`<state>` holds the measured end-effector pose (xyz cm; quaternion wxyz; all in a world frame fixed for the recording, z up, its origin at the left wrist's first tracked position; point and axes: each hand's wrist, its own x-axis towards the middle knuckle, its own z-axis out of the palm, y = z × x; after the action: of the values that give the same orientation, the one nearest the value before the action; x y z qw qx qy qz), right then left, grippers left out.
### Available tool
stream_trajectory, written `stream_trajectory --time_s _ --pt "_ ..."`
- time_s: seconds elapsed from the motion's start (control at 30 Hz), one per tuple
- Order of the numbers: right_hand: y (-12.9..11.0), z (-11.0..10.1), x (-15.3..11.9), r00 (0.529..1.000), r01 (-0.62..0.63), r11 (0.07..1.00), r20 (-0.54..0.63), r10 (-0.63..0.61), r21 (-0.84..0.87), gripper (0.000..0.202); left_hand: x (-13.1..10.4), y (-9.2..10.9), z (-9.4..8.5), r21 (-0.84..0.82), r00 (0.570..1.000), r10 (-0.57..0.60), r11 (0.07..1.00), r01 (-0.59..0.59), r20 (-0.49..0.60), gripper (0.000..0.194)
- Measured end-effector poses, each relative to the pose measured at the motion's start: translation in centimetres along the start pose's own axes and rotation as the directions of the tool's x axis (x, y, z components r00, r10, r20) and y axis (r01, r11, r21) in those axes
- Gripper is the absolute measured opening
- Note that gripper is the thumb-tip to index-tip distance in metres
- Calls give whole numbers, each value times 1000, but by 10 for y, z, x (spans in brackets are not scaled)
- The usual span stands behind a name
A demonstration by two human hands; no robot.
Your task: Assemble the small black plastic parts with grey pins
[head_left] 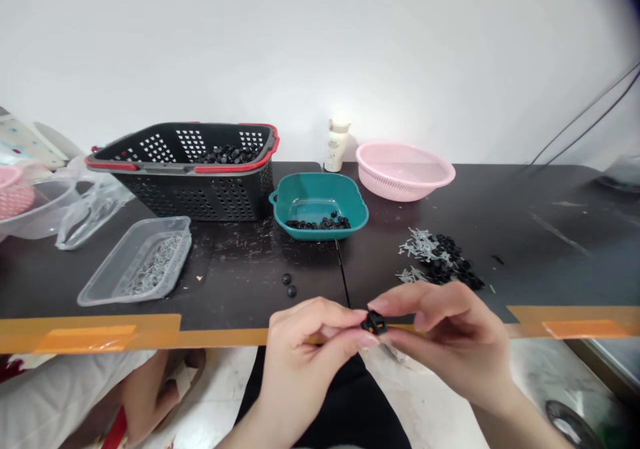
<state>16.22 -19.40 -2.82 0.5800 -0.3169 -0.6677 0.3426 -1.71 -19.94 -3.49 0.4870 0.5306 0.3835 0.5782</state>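
Note:
Just in front of the table's taped edge, my left hand (310,342) and my right hand (445,332) meet over a small black plastic part (375,323). Thumb and forefinger of each hand pinch it from opposite sides, hiding some of it. Two round black caps (289,285) lie on the table beyond my left hand. Past my right hand sits a pile of black plastic pieces (453,262) beside loose grey pins (419,247). A teal basin (320,234) farther back holds more black pieces.
A clear tray (95,289) of grey pins stands left, before a black basket (200,195) of black parts. A pink basket (405,192) and a white bottle (337,147) are at the back. Another person's arm (145,395) shows at lower left.

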Motion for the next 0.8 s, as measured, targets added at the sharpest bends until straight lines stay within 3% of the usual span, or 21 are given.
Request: stream_trajectory --time_s 0.1,0.2,0.33,0.43,0.53,0.67,0.8 --pt "4 3 -7 999 -21 1000 -33 22 18 37 6 -1 -1 -166 991 -123 978 129 49 30" --pt "7 8 -13 994 -104 992 -29 106 72 34 11 -6 -3 -222 977 -165 956 193 138 37" --pt "6 16 -17 970 -230 950 -29 242 210 26 12 -13 -6 -146 986 -95 983 115 140 39" --pt "6 23 -20 922 -330 886 -91 377 326 15 9 -13 -5 -114 989 -71 990 86 131 44" --pt "8 30 -22 874 -379 828 -135 467 414 18 4 -8 -1 -91 999 -11 996 15 45 41" --pt "11 38 -23 875 -327 803 -161 457 499 19 -3 -6 6 21 977 152 988 -151 -151 29" --pt "9 46 -21 867 -281 779 -200 457 560 21 -9 -12 13 5 957 152 988 -156 -246 24"
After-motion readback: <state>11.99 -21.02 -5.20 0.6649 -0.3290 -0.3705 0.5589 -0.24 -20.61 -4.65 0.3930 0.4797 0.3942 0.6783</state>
